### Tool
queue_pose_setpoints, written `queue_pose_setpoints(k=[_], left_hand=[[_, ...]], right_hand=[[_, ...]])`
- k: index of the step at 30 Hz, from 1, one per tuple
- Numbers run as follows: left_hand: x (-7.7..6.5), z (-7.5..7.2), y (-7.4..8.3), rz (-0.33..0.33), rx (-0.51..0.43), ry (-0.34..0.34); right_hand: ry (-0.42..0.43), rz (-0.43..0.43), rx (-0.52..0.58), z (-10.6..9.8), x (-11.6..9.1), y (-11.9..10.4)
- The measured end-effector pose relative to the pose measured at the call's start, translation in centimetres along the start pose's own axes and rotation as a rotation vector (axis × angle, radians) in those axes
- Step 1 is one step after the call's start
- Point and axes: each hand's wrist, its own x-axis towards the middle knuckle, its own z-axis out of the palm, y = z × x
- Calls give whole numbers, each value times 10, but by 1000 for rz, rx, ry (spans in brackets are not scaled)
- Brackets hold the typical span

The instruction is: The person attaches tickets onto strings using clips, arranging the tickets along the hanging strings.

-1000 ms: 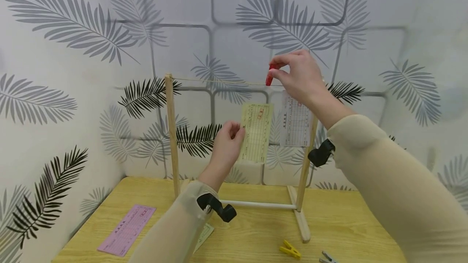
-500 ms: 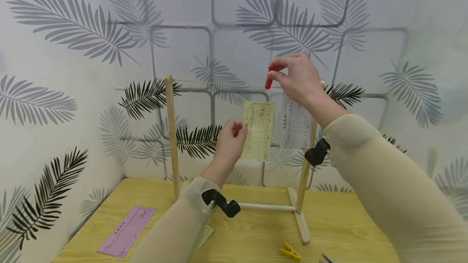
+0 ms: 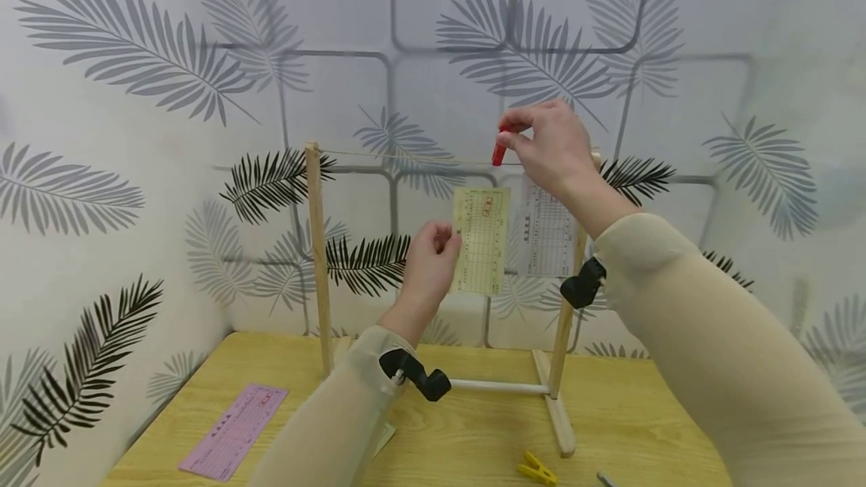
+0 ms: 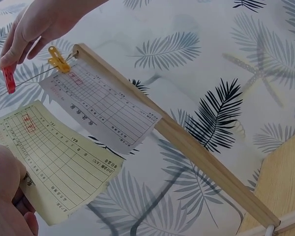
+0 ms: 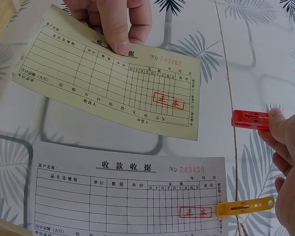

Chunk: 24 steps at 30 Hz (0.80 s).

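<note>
My left hand (image 3: 431,261) pinches a yellow receipt slip (image 3: 482,240) by its left edge, holding it upright below the string (image 3: 406,158). In the right wrist view the thumb (image 5: 119,37) presses on the slip's printed side. My right hand (image 3: 555,143) pinches a red clothespin (image 3: 498,149) between thumb and fingers, its tip right at the string. To the right, a white receipt slip (image 3: 546,235) hangs from the string, held by a yellow-orange clothespin (image 5: 246,206). The yellow slip's top edge is apart from the string.
A wooden frame with two posts (image 3: 316,246) carries the string and stands on the wooden table (image 3: 622,404). A pink slip (image 3: 234,431) lies at the left. Near the front are a yellow clothespin (image 3: 537,467) and a grey clip (image 3: 605,479); another slip (image 3: 386,436) is mostly behind my left sleeve.
My left hand has moved slightly right and up with the yellow slip, which now hangs straighter. The red clothespin has dipped slightly toward the string.
</note>
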Motion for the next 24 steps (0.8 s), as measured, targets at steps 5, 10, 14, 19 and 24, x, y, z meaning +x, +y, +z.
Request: queue_pose_setpoints(k=[5,10,14,19,24], left_hand=[[4,2,1,19,-4,14],[4,2,1,20,8,19],[4,4,1,36,-1,30],[6,7,3,58,-31,12],[7,9,4,47,-23,18]], right_hand=[[-26,-10,-12,3,1,2],[-54,-38,-30,8,-1,5],[-74,-62,-40,12,-2,5],[-91,-48,-54,11,-2,5],[-108,-39,-71,8,-2,4]])
